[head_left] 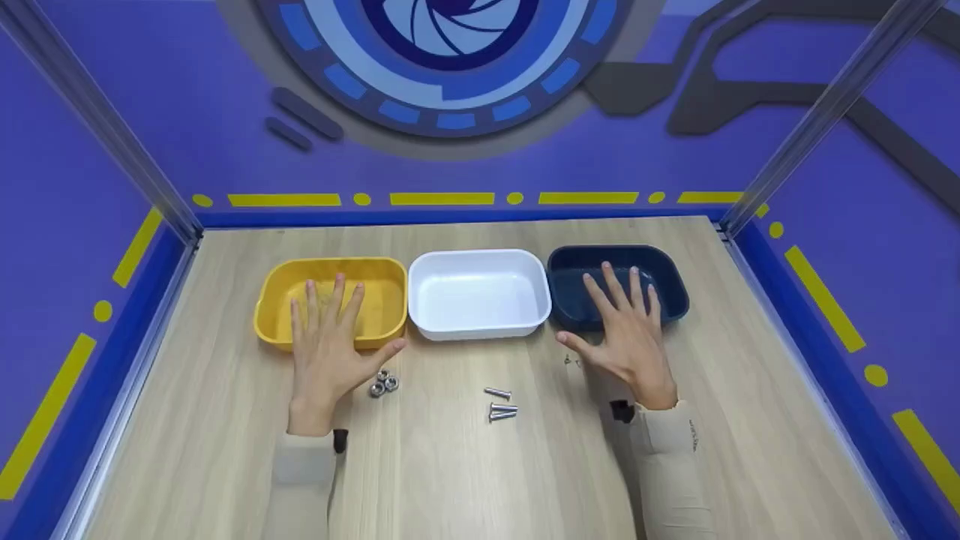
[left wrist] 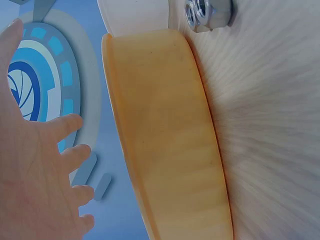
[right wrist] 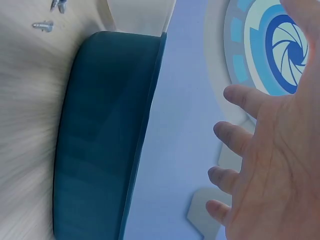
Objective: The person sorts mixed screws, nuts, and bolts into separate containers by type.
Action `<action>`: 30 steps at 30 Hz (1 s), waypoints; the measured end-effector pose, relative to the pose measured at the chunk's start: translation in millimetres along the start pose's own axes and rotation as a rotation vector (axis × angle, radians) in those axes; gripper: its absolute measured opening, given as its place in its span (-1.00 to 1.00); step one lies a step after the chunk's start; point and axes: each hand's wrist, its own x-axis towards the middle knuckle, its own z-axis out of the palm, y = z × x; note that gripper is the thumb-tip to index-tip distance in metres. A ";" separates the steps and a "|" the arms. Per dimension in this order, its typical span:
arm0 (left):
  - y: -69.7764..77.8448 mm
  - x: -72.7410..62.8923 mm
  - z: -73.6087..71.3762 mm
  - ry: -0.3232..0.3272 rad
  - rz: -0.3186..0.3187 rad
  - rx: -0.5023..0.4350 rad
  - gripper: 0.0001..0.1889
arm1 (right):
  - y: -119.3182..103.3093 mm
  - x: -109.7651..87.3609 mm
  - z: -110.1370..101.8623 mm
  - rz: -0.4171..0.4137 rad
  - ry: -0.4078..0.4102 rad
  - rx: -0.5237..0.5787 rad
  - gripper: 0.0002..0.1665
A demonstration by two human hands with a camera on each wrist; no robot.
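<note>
Left hand [head_left: 326,361] and right hand [head_left: 632,341] spread wide near the yellow tray [head_left: 386,298] and dark tray [head_left: 571,298], at nine and three o'clock from the white tray [head_left: 480,296]. Tabletop [head_left: 442,480] nuts [head_left: 391,384] lie at half-past seven, bolts [head_left: 503,409] six, screws [head_left: 568,360] four.

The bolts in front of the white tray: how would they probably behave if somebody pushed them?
The bolts may roll in a curve, being round with one wider end. They are probably stiff and somewhat slippery, given their shiny metallic look.
</note>
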 end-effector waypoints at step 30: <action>-37.6 -3.1 -17.1 0.008 -0.043 -0.030 0.07 | -59.3 -0.2 3.6 -0.274 0.091 0.260 0.07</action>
